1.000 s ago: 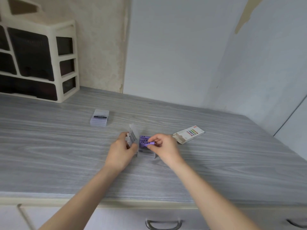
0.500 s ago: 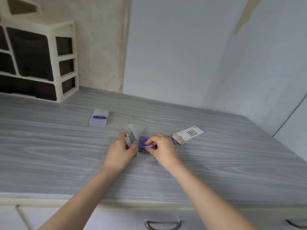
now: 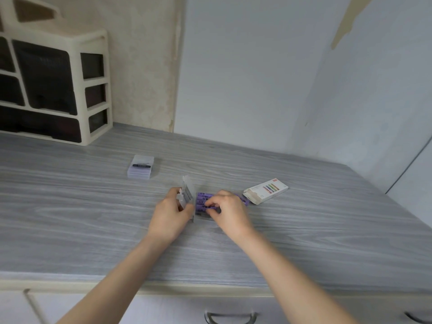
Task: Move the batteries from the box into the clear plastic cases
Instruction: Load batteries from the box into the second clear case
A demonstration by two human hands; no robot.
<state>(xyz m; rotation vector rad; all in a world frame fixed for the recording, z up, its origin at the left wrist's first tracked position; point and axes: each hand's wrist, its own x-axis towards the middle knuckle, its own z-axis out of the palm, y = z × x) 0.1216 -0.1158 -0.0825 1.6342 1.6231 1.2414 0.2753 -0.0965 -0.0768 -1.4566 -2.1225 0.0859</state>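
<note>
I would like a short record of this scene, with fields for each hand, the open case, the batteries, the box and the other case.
left hand: holds the raised lid of the open case
right hand: pinches a purple battery at the case
open case: on the table, lid up
batteries: purple, lying side by side in the case
box: lying flat, right of the hands, flap open
closed case: apart, far left

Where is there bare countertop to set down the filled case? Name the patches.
Free: the wide stretch right of the battery box; the strip between the drawer organizer and the closed case; the front edge. Crowded: around both hands and the open case.
</note>
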